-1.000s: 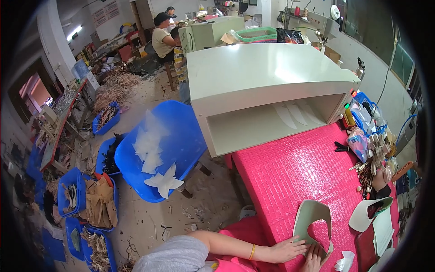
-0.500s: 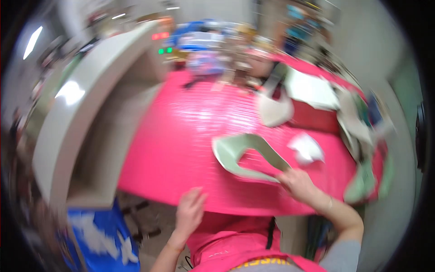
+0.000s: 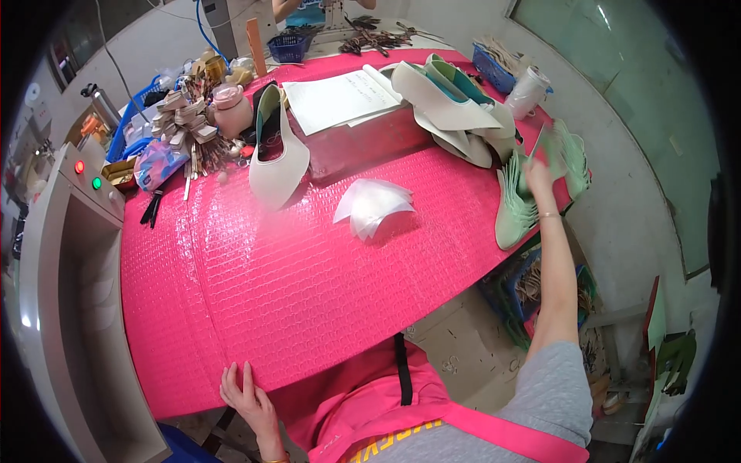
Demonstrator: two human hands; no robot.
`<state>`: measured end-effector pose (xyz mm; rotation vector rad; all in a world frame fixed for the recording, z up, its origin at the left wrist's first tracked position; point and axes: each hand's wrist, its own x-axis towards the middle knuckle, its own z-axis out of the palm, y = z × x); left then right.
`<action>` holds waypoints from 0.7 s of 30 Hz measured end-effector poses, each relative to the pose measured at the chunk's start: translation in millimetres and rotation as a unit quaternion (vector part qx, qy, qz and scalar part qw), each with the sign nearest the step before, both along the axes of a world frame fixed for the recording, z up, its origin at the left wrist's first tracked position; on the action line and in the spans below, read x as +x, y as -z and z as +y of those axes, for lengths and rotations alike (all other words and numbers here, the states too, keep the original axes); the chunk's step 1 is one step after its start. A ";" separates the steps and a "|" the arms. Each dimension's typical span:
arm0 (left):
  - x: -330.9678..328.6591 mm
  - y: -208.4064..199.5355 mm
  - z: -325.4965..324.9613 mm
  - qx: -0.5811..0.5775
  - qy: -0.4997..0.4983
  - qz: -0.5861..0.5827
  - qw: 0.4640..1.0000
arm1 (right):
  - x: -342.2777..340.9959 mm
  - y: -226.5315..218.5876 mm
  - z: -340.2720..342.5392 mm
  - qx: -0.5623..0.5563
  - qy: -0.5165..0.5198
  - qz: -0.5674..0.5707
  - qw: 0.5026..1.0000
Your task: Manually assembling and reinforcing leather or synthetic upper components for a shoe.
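The right hand [image 3: 539, 176] is working at the right edge of the table [image 3: 285, 293], between a near green stack [image 3: 513, 214] and a far green stack [image 3: 573, 158]. Its fingers are appearing curled beside a blurred green piece [image 3: 549, 147]; whether they are gripping it cannot be told. The left hand [image 3: 248, 395] is resting on the near left edge, fingers spread and holding nothing.

Progress, by judgement: many green pieces are already lying layered in the two stacks, so stacking is looking well advanced. The count of pieces remaining cannot be told. The thin white pieces [image 3: 373, 205] are overlapping loosely near the middle, apart from both stacks. A pale cut-out piece [image 3: 279, 171] is lying farther left, and a mixed pile of pale pieces [image 3: 455, 108] is occupying the far right; both are remaining outside the green stacks.
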<state>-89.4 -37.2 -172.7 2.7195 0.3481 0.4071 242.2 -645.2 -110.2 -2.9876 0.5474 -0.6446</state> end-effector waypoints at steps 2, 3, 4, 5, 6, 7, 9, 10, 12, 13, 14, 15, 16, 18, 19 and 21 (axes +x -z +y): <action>1.2 -1.1 -0.1 0.006 -0.015 -0.003 1.000 | -8.6 13.3 26.7 0.044 -0.017 0.086 0.995; 0.5 -2.1 -2.0 0.020 -0.019 -0.002 1.000 | -14.4 14.4 37.1 0.045 -0.024 0.085 0.995; -0.6 -3.3 -3.1 0.034 -0.023 -0.001 0.999 | -22.1 13.6 47.7 0.045 -0.023 0.119 0.992; 1.0 -3.4 -4.6 0.036 -0.028 -0.001 0.999 | -24.0 11.0 56.2 0.045 -0.022 0.153 0.987; 1.8 -5.2 -5.0 0.031 -0.026 -0.006 0.999 | -26.7 4.6 63.5 0.044 -0.024 0.155 0.987; 4.5 -7.4 -4.3 0.027 -0.024 -0.013 0.999 | -27.5 -1.0 71.6 0.048 -0.001 0.169 0.984; 9.7 -10.1 -4.3 0.006 -0.018 -0.012 1.000 | -26.7 -8.1 80.4 0.051 0.012 0.184 0.982; 12.1 -10.8 -4.4 -0.017 -0.011 -0.012 1.000 | -25.8 -9.6 79.8 0.050 0.011 0.196 0.979; 17.3 -12.0 -7.6 -0.009 -0.023 -0.017 1.000 | -23.6 -11.8 72.7 0.045 0.003 0.222 0.974; 19.6 -14.4 -10.4 -0.012 -0.015 -0.019 1.000 | -25.1 -13.6 72.4 0.009 0.004 0.220 0.976; 19.1 -14.9 -10.1 -0.016 -0.008 -0.021 1.000 | -25.5 -16.1 76.9 -0.029 0.005 0.216 0.976; 17.3 -13.3 -9.1 -0.008 -0.007 -0.016 1.000 | -20.0 -18.4 99.5 -0.027 -0.015 0.214 0.976; 16.2 -12.6 -7.9 -0.004 -0.027 -0.017 0.999 | -17.5 -25.2 136.9 -0.061 -0.129 0.052 0.988; 12.8 -16.4 -4.5 0.000 -0.008 -0.012 1.000 | -13.5 -47.4 236.0 0.058 -0.377 -0.100 0.919; 13.3 -21.3 -5.6 0.006 -0.018 -0.025 1.000 | -6.5 -46.3 284.6 0.037 -0.478 -0.109 0.871; 16.4 -23.1 -1.9 -0.048 -0.002 -0.029 0.998 | 8.9 -42.8 391.1 0.040 -0.575 -0.105 0.811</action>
